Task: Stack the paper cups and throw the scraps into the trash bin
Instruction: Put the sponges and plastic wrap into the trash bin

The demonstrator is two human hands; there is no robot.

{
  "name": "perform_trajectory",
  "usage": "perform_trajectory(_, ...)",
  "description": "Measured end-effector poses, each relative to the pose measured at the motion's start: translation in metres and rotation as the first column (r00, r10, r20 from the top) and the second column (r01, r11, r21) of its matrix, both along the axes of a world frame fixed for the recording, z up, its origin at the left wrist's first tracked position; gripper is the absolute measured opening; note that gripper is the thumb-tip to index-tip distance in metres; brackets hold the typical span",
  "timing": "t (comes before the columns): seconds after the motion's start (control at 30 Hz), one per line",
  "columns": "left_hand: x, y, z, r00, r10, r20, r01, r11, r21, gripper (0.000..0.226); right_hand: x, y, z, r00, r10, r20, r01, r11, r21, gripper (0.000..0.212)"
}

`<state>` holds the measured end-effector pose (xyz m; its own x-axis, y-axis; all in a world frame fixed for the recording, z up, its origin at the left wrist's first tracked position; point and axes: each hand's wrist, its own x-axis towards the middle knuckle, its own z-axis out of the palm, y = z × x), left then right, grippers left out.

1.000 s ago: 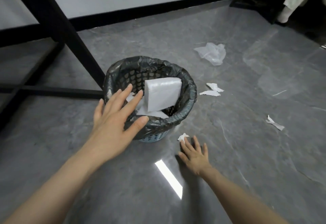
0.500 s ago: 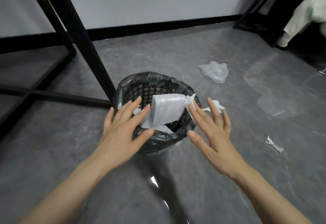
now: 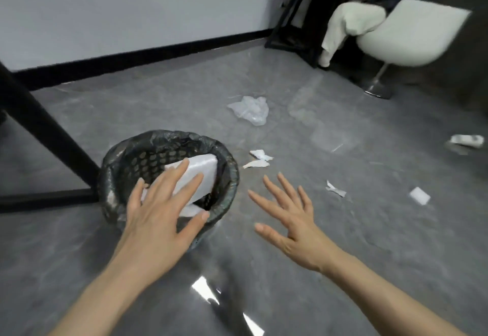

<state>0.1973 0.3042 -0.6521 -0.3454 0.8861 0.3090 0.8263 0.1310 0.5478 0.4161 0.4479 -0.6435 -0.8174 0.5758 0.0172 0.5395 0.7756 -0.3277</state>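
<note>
Grey floor: left hand (splayed, empty) half-hides trash bin; right hand spread, empty.

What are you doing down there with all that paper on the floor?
A person is picking up litter. Their left hand is spread open over the trash bin, where a white packet leans inside. Their right hand is open and empty above the grey floor. Torn paper scraps, a crumpled plastic bag and other bits are not yet binned.
</note>
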Motion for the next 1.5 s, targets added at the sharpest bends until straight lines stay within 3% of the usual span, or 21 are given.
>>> perform_trajectory(0.13, 0.021, 0.031, 0.013, 0.987, -0.161, -0.02, 0.162, 0.985, 0.066, 0.063, 0.067, -0.006, 0.01, 0.967, -0.252, 0.034, 0.253, 0.966, -0.048, 0.054)
perform_trajectory(0.3, 0.044, 0.076, 0.003, 0.953, -0.302, -0.006, 0.301, 0.946, 0.119, 0.071, 0.134, -0.027, 0.027, 0.861, -0.509, 0.008, 0.507, 0.856, -0.099, 0.057)
perform_trajectory(0.4, 0.058, 0.105, -0.005, 0.919, -0.393, 0.035, 0.38, 0.905, 0.19, 0.077, 0.167, -0.038, 0.036, 0.809, -0.588, 0.026, 0.587, 0.803, -0.103, 0.059)
perform_trajectory(0.5, 0.071, 0.115, 0.005, 0.919, -0.394, -0.015, 0.386, 0.892, 0.235, 0.071, 0.187, -0.036, 0.046, 0.778, -0.625, 0.061, 0.628, 0.775, -0.075, 0.059)
perform_trajectory(0.63, 0.081, 0.104, 0.027, 0.926, -0.363, -0.105, 0.376, 0.91, 0.174, 0.065, 0.193, -0.007, 0.056, 0.747, -0.658, 0.099, 0.664, 0.746, -0.051, 0.062)
perform_trajectory(0.9, 0.089, 0.134, 0.001, 0.922, -0.365, -0.125, 0.368, 0.93, -0.002, 0.06, 0.194, 0.112, 0.009, 0.792, -0.566, 0.226, 0.586, 0.81, -0.025, 0.068)
perform_trajectory(1.1, 0.12, 0.188, -0.031, 0.864, -0.377, -0.335, 0.379, 0.923, -0.061, 0.059, 0.212, 0.237, -0.064, 0.803, -0.453, 0.387, 0.514, 0.855, -0.067, 0.063)
perform_trajectory(1.2, 0.141, 0.235, -0.035, 0.908, -0.312, -0.278, 0.305, 0.95, -0.069, 0.074, 0.218, 0.295, -0.103, 0.8, -0.367, 0.475, 0.461, 0.882, -0.095, 0.062)
perform_trajectory(1.5, 0.178, 0.349, -0.063, 0.992, -0.09, -0.088, 0.081, 0.992, -0.095, 0.058, 0.223, 0.415, -0.174, 0.803, -0.163, 0.574, 0.309, 0.936, -0.167, 0.054)
